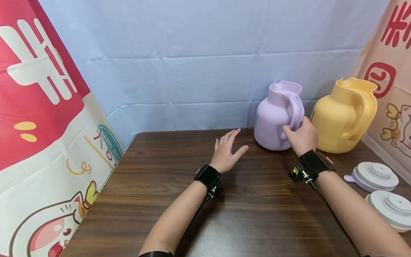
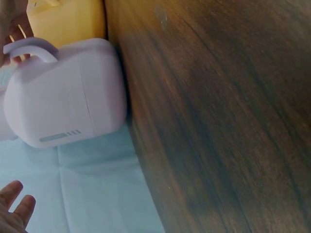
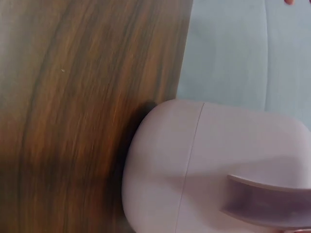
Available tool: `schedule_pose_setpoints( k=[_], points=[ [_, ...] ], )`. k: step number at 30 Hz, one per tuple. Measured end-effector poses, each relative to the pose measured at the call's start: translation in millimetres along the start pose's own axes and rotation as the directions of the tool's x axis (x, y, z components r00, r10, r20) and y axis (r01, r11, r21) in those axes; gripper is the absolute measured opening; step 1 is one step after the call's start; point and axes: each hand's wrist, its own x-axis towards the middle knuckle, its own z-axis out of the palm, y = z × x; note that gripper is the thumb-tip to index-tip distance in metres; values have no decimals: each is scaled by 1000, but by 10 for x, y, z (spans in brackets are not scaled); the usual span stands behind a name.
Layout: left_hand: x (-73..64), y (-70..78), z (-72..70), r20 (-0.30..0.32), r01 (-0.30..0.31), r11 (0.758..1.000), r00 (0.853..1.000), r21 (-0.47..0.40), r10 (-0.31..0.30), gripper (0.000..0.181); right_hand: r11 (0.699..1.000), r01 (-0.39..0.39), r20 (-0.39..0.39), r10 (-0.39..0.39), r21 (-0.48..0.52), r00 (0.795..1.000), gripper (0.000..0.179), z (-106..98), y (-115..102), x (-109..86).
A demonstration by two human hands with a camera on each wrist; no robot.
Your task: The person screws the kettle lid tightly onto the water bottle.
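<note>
Two jugs (image 1: pixel 269 121) (image 1: pixel 332 123) stand at 3 o'clock in your head view, with two lids (image 1: pixel 374 175) (image 1: pixel 391 207) at 4, one table (image 1: pixel 160 160) at 6 and three cloths (image 1: pixel 48 128) (image 1: pixel 199 71) (image 1: pixel 393 53) at 9, 12 and 2. Your two hands (image 1: pixel 224 155) (image 1: pixel 303 137) wear two wristbands (image 1: pixel 207 175) (image 1: pixel 316 164), one apiece.

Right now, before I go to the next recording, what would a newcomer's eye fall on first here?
Probably the purple jug at the table's far edge, its handle gripped by the right hand, with the bigger-looking yellow jug just to its right. Next, the bold red-and-white cloth along the head view's left side.
</note>
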Motion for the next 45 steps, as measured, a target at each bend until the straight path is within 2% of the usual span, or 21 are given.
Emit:
schedule_pose_setpoints(
  k=[6,14,22,25,27,28,31,34,42,45],
  points=[
    [-13,-26,-2,-6,-15,1000,1000,-24,14,64,999,34,-38,-32,32,999,27,-79,-36,-103],
    [-23,-73,-10,-12,-14,999,1000,-39,14,95,989,106,-48,-101,100,994,14,-200,-69,-280],
    [-13,-158,-22,-32,-26,996,999,-80,24,90,973,160,-19,-160,168,987,9,-301,-132,-476],
    [-7,-192,-33,-27,-24,991,999,-130,21,88,966,167,-11,-168,195,986,8,-331,-156,-550],
    [-3,-204,-48,-7,-20,980,1000,-196,19,89,965,165,2,-169,204,986,8,-353,-166,-598],
    [-18,-161,-96,12,-22,970,1000,-243,25,90,964,163,12,-169,208,986,8,-366,-172,-620],
    [-54,-29,-230,70,-20,925,996,-378,50,101,963,146,64,-165,227,984,13,-409,-185,-689],
    [-86,99,-345,106,-19,884,991,-467,77,111,958,134,116,-168,254,979,22,-454,-198,-757],
    [-40,81,-404,42,-76,850,993,-521,115,112,937,172,187,-236,304,954,30,-491,-207,-853],
    [-38,73,-446,45,-79,836,991,-544,123,109,926,162,219,-246,340,944,35,-498,-219,-878]
  ],
)
